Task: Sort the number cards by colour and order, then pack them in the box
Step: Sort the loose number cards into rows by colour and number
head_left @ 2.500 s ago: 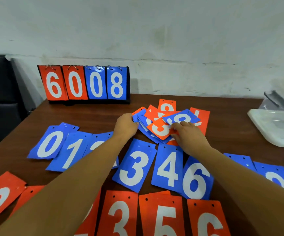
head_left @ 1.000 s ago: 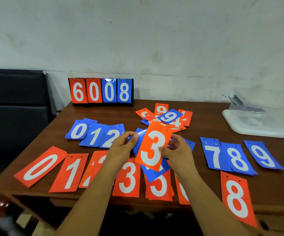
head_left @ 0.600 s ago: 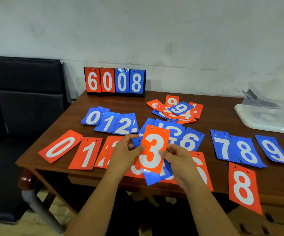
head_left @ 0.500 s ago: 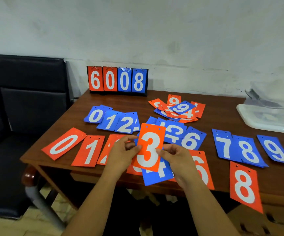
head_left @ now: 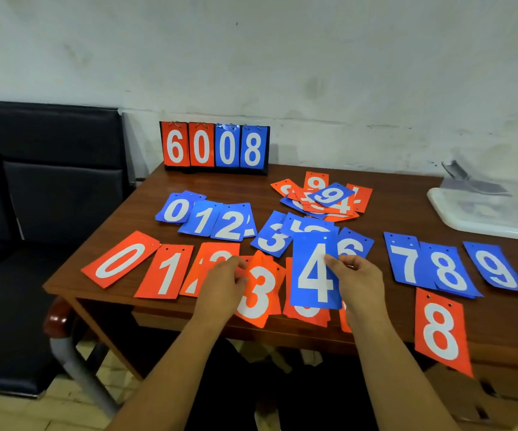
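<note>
A person's two bare arms reach over the near edge of a brown wooden surface [head_left: 400,206] covered in number cards. The right hand [head_left: 358,283] has its grip pinched on the right edge of a blue 4 card [head_left: 315,272], holding it upright and lifted above the cards below. The left hand [head_left: 223,286] has its grip closed on the left edge of an orange 3 card [head_left: 259,293], which sits tilted just left of the blue 4 card, touching or nearly touching the orange cards beneath. Left of the blue 4 card, an orange row [head_left: 146,267] shows 0, 1 and a partly hidden card. Beyond that lies a blue row [head_left: 206,220] reading 0, 1, 2, then 3 and more overlapped cards behind the blue 4 card. To its right lie blue 7, 8 and 9 cards [head_left: 450,269], with an orange 8 card [head_left: 441,331] nearer the edge. Far behind the blue 4 card sits a mixed loose pile [head_left: 324,199], topped by a blue 9. A flip scoreboard [head_left: 214,147] reading 6008 stands against the wall. A translucent plastic box [head_left: 487,217] rests far right.
</note>
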